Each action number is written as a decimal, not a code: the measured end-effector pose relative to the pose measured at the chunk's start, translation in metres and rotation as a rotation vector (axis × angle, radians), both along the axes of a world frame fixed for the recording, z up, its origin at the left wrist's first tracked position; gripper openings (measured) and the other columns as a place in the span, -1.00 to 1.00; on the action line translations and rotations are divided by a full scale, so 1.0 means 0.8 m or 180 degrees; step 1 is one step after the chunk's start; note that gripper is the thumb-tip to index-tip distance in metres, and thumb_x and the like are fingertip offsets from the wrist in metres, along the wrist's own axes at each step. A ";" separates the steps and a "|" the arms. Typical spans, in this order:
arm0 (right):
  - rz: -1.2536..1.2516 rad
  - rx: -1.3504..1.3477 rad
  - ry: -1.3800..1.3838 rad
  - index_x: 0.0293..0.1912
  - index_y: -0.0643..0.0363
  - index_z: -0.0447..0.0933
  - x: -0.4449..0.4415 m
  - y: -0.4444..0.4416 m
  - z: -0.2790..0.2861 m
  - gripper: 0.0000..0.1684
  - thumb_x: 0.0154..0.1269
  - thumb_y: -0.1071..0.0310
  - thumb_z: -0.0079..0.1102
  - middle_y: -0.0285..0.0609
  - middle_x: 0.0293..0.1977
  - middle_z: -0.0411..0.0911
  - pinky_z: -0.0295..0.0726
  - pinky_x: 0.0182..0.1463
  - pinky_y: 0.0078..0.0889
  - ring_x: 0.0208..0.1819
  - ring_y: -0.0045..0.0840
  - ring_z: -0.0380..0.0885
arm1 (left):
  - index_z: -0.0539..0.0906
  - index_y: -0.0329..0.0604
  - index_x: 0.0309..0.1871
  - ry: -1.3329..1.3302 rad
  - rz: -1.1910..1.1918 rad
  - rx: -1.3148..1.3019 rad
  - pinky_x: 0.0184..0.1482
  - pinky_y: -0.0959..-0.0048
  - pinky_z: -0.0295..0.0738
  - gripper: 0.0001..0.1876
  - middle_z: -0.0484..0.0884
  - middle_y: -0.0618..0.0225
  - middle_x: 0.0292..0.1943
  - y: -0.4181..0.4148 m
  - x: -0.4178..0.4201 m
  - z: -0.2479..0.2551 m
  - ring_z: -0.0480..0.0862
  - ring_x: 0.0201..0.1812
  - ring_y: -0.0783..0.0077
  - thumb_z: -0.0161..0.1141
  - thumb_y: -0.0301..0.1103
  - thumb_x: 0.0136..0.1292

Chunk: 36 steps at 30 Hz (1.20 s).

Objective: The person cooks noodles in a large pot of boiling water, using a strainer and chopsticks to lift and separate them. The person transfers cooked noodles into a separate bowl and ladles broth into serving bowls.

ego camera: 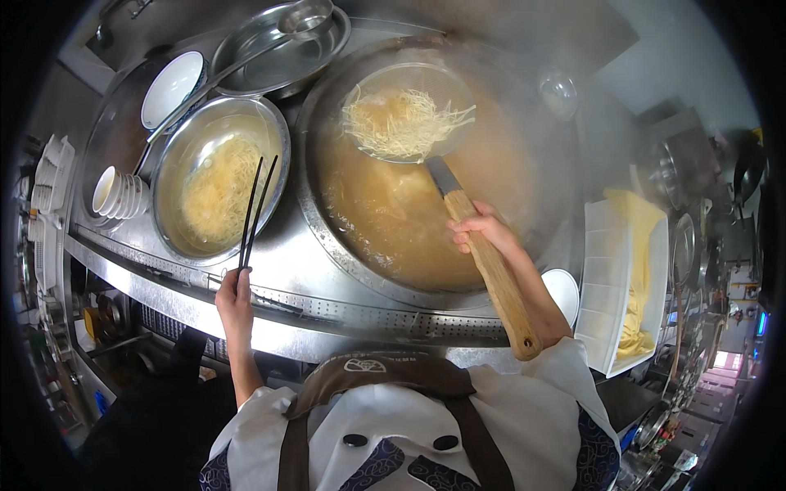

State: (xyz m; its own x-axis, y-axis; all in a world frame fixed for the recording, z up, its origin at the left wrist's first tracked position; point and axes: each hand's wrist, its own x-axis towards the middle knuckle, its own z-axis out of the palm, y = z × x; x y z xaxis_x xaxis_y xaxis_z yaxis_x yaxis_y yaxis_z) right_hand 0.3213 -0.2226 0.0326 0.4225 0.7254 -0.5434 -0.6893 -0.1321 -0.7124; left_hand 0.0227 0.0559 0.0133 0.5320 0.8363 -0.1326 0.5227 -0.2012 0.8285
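My right hand (485,230) grips the wooden handle (494,270) of a wire-mesh skimmer (445,132). A heap of pale noodles (399,123) lies in its basket, over a large wok (310,202) of cloudy, steaming broth (393,202). In my left hand (235,297) is a pair of long black chopsticks (255,215). Their tips point up over the right rim of a steel basin (161,218). More noodles (224,190) sit in liquid inside that basin. Whether the skimmer touches the broth is hard to tell through the steam.
Behind the basin stand a white bowl (172,89) and a steel pan (245,73) with a long-handled ladle (304,21) across it. Stacked small cups (120,193) are at the left. To the right are a white plate (562,294) and a white plastic bin (605,288) with yellow lining.
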 end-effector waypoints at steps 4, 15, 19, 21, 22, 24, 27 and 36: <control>-0.0047 -0.0093 0.0076 -0.17 0.28 0.21 -0.011 -0.017 0.022 -0.65 -0.04 0.60 0.00 -0.10 -0.47 0.35 0.30 -0.59 -0.52 -0.59 -0.58 0.32 | 0.55 -0.35 -0.23 -0.0143 0.0019 -0.0006 -0.61 0.63 0.05 -0.78 0.29 0.50 -0.68 -0.013 -0.004 0.012 0.18 -0.64 0.69 -0.01 -0.37 0.23; -0.0063 -0.0457 -0.0768 0.00 0.32 0.22 -0.062 -0.053 0.240 -0.46 -0.09 0.59 -0.02 -0.05 -0.41 0.39 0.21 -0.70 -0.63 -0.67 -0.67 0.26 | 0.53 -0.36 -0.23 -0.0536 0.0197 0.0202 -0.60 0.70 -0.04 -0.80 0.24 0.61 -0.64 -0.016 -0.055 -0.002 0.14 -0.61 0.77 -0.02 -0.39 0.24; -0.0369 -0.0783 -0.1799 -0.02 0.31 0.19 -0.102 -0.021 0.347 -0.48 -0.08 0.55 -0.05 -0.10 -0.41 0.37 0.16 -0.79 -0.81 -0.71 -0.80 0.23 | 0.50 -0.39 -0.21 -0.0583 0.0458 0.0190 -0.56 0.66 0.09 -0.79 0.33 0.50 -0.61 -0.005 -0.083 -0.024 0.23 -0.59 0.70 -0.01 -0.39 0.24; -0.0207 -0.0382 -0.1950 -0.02 0.40 0.16 -0.102 -0.011 0.375 -0.49 -0.04 0.52 -0.07 -0.16 -0.43 0.33 0.15 -0.81 -0.85 -0.72 -0.85 0.20 | 0.49 -0.43 -0.21 -0.0479 0.0574 0.0107 -0.48 0.56 0.26 -0.75 0.44 0.29 -0.60 -0.008 -0.095 -0.013 0.34 -0.55 0.57 0.01 -0.36 0.21; 0.0062 -0.0271 -0.1895 -0.04 0.40 0.19 -0.103 -0.001 0.392 -0.53 -0.02 0.52 -0.07 -0.13 -0.40 0.35 0.18 -0.78 -0.85 -0.69 -0.83 0.22 | 0.49 -0.43 -0.20 -0.0630 0.0653 0.0093 -0.48 0.57 0.27 -0.75 0.44 0.29 -0.60 -0.009 -0.100 -0.016 0.34 -0.54 0.58 0.01 -0.36 0.21; 0.0612 -0.0040 -0.1764 -0.08 0.42 0.24 -0.106 0.020 0.418 -0.61 0.03 0.51 -0.08 -0.07 -0.34 0.37 0.26 -0.71 -0.84 -0.62 -0.80 0.25 | 0.49 -0.42 -0.17 -0.0456 0.0706 0.0086 -0.49 0.57 0.27 -0.74 0.45 0.30 -0.60 -0.012 -0.112 -0.014 0.34 -0.56 0.58 0.02 -0.35 0.21; 0.0414 0.0251 -0.2374 0.00 0.43 0.17 -0.124 0.062 0.389 -0.52 0.02 0.51 -0.10 -0.16 -0.40 0.32 0.21 -0.76 -0.84 -0.66 -0.83 0.22 | 0.49 -0.40 -0.18 -0.0505 0.0911 0.0205 -0.56 0.53 0.22 -0.75 0.41 0.33 -0.66 -0.011 -0.133 -0.030 0.31 -0.61 0.58 0.02 -0.36 0.20; 0.1311 -0.0983 -0.3089 -0.02 0.37 0.34 -0.161 0.223 0.221 -0.45 -0.15 0.56 0.09 -0.11 -0.49 0.49 0.43 -0.62 -0.55 -0.64 -0.63 0.44 | 0.49 -0.41 -0.19 -0.0272 0.1146 0.0100 -0.52 0.44 0.28 -0.76 0.47 0.18 -0.63 -0.020 -0.161 -0.034 0.42 -0.60 0.45 0.02 -0.39 0.18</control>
State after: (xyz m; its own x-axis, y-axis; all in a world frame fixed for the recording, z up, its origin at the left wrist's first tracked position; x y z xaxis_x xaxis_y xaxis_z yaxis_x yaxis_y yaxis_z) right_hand 0.1923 -0.0442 0.2091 0.5251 0.7990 -0.2931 0.2844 -0.4894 -0.8244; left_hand -0.1059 0.0398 -0.0137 0.2110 0.9748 -0.0718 0.4938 -0.0429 0.8685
